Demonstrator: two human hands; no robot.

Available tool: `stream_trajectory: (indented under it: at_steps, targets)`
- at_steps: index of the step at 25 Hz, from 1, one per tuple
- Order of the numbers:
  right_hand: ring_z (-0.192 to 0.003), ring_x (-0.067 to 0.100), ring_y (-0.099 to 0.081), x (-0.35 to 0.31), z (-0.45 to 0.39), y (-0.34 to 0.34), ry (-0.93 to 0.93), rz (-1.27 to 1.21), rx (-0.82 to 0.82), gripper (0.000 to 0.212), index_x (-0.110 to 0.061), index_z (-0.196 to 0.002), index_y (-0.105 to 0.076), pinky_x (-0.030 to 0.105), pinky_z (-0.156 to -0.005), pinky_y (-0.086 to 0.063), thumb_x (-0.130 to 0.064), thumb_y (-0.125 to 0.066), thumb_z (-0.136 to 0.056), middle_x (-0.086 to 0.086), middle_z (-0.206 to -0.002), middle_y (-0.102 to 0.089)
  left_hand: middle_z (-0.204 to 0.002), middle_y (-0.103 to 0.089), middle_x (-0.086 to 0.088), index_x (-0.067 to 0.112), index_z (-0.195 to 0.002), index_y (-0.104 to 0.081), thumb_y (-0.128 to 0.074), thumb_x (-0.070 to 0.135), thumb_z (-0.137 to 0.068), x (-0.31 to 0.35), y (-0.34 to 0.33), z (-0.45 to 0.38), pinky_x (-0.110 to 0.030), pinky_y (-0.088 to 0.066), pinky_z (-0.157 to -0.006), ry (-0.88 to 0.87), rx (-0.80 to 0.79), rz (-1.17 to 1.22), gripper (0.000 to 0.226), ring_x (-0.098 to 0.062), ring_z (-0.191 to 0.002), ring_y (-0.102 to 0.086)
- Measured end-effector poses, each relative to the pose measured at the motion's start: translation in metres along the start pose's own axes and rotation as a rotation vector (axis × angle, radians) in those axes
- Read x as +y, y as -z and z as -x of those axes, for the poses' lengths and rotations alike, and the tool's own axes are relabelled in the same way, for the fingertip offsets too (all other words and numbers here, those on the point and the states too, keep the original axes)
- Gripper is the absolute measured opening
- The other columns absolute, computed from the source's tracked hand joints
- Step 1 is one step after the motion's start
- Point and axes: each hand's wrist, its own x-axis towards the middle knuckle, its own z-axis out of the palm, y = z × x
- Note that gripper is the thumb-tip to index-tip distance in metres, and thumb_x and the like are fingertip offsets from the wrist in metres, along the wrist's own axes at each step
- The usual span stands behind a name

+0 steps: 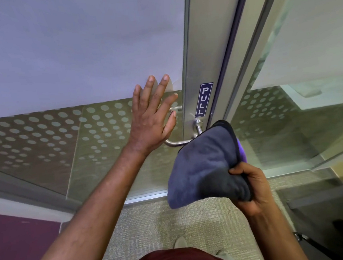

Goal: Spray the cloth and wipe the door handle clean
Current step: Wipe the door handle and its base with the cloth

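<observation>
Grey-blue microfibre makes up the one cloth (205,164), a folded piece with a purple face showing along its right edge. One right hand (251,187) grips it by the lower corner, fingers and thumb curled tight into the bunched fabric, while the cloth's upper end lies against the right part of the single door handle (179,141). That handle is a brushed-metal lever, fixed to the aluminium door frame (198,66) by one round stem just below one dark blue PULL sticker (204,99) with white letters. The lever's left end curves out from under the cloth.

One left hand (153,119) is held flat against the glass door (58,56), its five digits straight and spread apart, just left of the frame and above the lever. The glass carries a frosted upper panel and a band of pale dots below. Beige carpet (153,223) covers the floor, and two light shoes show near the bottom edge.
</observation>
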Motion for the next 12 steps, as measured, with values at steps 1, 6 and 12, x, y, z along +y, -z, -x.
stream_trajectory:
  at_steps: [1,6,12]
  targets:
    - [-0.083,0.034,-0.073,0.000,0.002,-0.001,0.017,-0.024,0.019,0.104,0.009,-0.139,-0.052,0.045,-0.078,-0.060,0.001,-0.077,-0.038,0.026,-0.104,-0.070,-0.171,-0.036,-0.015,0.017,-0.139,-0.067,-0.056,0.031,-0.106,0.006,0.003,0.002,-0.062,-0.014,-0.131,0.039,-0.021,0.033,0.037,-0.042,-0.160,-0.026]
    - [-0.078,0.036,-0.076,-0.003,0.011,-0.001,0.106,-0.051,-0.033,0.079,0.005,-0.114,-0.064,0.044,-0.066,-0.064,0.002,-0.076,-0.035,0.027,-0.097,-0.071,-0.170,-0.038,-0.004,0.019,-0.140,-0.064,-0.048,0.032,-0.106,0.048,0.017,0.040,-0.043,-0.014,-0.133,0.404,-0.059,0.457,0.040,-0.024,-0.161,-0.026]
    - [-0.088,0.031,-0.078,0.002,0.018,0.002,0.216,-0.163,-0.243,0.045,-0.009,-0.081,-0.081,0.047,-0.080,-0.062,0.003,-0.083,-0.038,0.012,-0.092,-0.079,-0.138,-0.070,-0.014,0.016,-0.131,-0.073,-0.052,0.075,-0.092,0.092,0.029,0.077,-0.053,-0.043,-0.120,1.589,-0.506,1.768,0.073,-0.036,-0.139,-0.059]
